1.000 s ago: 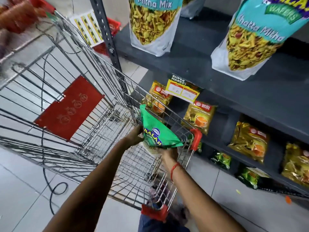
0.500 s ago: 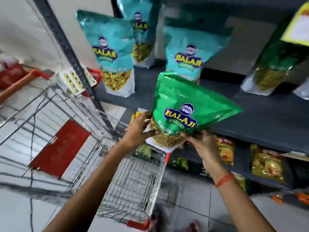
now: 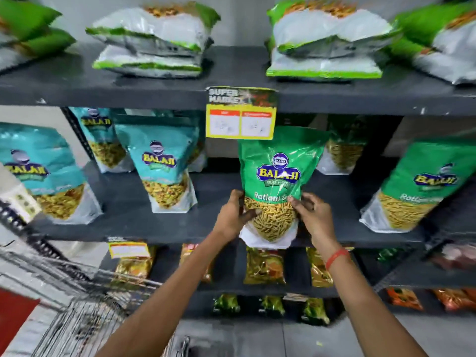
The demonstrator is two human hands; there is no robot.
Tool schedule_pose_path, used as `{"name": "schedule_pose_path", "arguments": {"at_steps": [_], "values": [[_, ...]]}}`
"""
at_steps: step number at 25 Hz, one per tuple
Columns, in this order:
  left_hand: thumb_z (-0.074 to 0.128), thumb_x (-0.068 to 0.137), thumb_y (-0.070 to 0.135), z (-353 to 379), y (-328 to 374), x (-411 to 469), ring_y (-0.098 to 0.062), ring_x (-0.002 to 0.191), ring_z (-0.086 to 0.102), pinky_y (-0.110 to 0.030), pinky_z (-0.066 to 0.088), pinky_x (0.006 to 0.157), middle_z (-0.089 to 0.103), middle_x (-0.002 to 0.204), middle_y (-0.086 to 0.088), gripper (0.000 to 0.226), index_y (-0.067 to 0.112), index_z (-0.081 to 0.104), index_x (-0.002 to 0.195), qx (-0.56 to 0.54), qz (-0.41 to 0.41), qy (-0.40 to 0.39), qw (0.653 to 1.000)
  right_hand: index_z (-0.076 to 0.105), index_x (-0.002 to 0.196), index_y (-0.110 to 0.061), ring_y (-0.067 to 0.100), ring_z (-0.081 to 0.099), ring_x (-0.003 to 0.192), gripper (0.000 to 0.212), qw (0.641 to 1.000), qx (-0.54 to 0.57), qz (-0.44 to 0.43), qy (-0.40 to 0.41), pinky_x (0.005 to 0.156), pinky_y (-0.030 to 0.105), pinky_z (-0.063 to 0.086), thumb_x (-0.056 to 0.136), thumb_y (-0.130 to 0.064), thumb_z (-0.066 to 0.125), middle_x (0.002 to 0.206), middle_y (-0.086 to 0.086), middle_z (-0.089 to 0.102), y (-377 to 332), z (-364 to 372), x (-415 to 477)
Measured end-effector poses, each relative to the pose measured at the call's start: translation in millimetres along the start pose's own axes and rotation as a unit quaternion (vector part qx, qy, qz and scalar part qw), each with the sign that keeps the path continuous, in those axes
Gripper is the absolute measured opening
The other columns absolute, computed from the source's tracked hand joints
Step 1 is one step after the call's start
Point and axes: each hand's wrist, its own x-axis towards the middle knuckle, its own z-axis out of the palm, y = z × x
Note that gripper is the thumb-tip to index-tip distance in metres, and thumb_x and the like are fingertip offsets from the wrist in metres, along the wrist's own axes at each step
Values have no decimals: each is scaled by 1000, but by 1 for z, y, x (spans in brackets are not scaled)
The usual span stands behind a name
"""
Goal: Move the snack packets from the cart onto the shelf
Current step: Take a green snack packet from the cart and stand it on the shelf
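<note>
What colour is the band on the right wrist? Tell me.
Orange-red, a thin band on the right wrist, seen in the head view.

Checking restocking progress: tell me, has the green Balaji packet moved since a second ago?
Yes. The green packet, held by the left hand and right hand, rose from the cart to the middle shelf.

Left hand (thumb forward) gripping; right hand seemingly pinching.

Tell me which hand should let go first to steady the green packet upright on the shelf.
Probably the right hand: it only pinches the green packet at its edge, while the left hand has the fuller grip, its thumb across the clear window. The packet's base overhangs the shelf edge.
</note>
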Motion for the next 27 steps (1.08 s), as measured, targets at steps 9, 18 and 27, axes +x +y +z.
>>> {"name": "schedule_pose_path", "arguments": {"at_steps": [9,18,27], "values": [[71,78,18,50,16,73,-33,103,63,-25,41,69,64,115,-20,53,-3,38,114,-18,14,30,999,54,104,-10,21,59,97,28,998,59,1,-9,67,11,52,80,-8,68,104,12,63,11,-15,85],[83,62,21,50,-23,95,-28,126,48,-35,42,102,49,138,-13,88,8,34,134,-5,-53,-104,993,25,141,-18,12,41,123,90,979,-68,91,-171,104,28,35,70,-11,79,133,-3,45,44,-31,92],[77,72,20,75,-24,55,-31,115,57,-35,47,94,60,129,-14,68,11,42,130,22,-69,-80,994,31,136,-22,22,44,129,85,977,-64,116,-165,113,42,34,67,-17,81,139,5,49,68,-51,61]]}}
